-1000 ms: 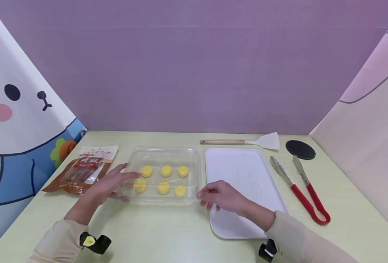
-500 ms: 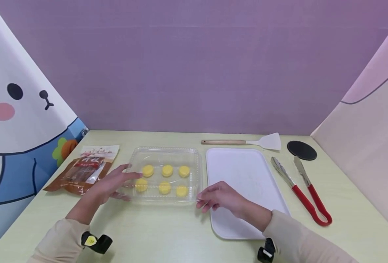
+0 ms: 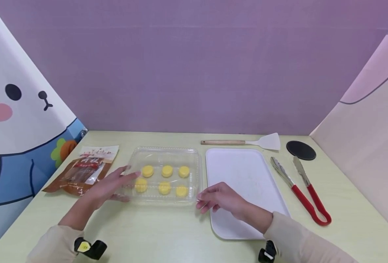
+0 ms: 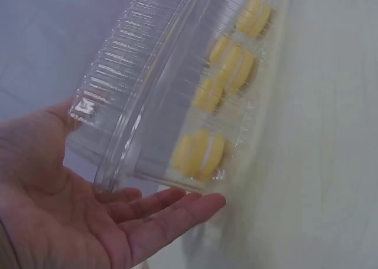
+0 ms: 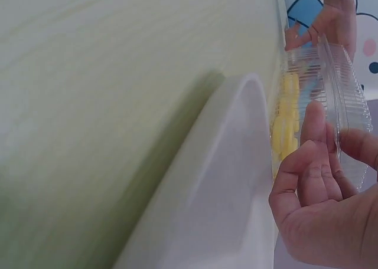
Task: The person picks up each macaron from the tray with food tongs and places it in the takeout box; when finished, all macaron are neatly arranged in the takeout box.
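A clear plastic clamshell container [image 3: 167, 157], lid down, holds several yellow macarons [image 3: 164, 188] in two rows. My left hand [image 3: 110, 186] holds its left end. In the left wrist view the thumb of that hand [image 4: 65, 204] goes behind the ribbed lid while its fingers [image 4: 171, 222] reach beneath the rim. At the front right corner my right hand [image 3: 221, 199] pinches the rim; the right wrist view has the thumb and a fingertip on either side of the rim, with the other fingers of this hand [image 5: 325, 204] curled.
A white tray [image 3: 240, 171] lies under my right forearm. Beyond it is a white spatula [image 3: 267, 141] with a wooden handle. Red-handled tongs [image 3: 307, 201] and a black disc [image 3: 300, 150] lie to the right. A brown food pouch [image 3: 82, 171] is beside my left hand.
My left forearm has shifted slightly to the left. The right hand dips a little at the corner. The container and macarons stay in place.
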{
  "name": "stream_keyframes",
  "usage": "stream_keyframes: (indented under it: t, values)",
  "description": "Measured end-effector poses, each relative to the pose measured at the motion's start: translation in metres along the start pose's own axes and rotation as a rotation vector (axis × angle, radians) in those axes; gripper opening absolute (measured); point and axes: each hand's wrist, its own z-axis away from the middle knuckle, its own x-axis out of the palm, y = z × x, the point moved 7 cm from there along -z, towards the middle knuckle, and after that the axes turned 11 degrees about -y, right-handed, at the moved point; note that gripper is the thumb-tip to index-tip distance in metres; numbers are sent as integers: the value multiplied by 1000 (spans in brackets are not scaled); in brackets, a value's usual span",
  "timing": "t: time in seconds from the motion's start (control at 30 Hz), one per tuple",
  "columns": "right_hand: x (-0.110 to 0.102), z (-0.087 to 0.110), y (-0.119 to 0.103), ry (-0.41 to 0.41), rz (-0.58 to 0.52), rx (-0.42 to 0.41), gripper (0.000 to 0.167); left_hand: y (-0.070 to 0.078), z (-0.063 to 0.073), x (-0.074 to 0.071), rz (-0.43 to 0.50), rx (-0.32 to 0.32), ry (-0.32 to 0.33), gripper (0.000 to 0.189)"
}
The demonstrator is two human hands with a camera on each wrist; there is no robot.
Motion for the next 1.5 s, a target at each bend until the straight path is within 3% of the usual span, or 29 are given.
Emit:
stream_keyframes:
  t: [0.2, 0.5, 0.8, 1.5]
  values:
    - [1, 0, 0, 11, -13, -5, 29, -9, 13, -5, -4, 78, -51, 83]
    - [2, 1, -1, 14, -12, -1, 30, -25, 28, -7, 21, 73, -85, 68]
    - [1, 0, -1, 13, -17, 16, 29, -21, 31, -7, 30, 77, -80, 61]
    - [2, -3, 0, -8, -22, 39, 28, -16, 29, -7, -53, 38, -61, 51]
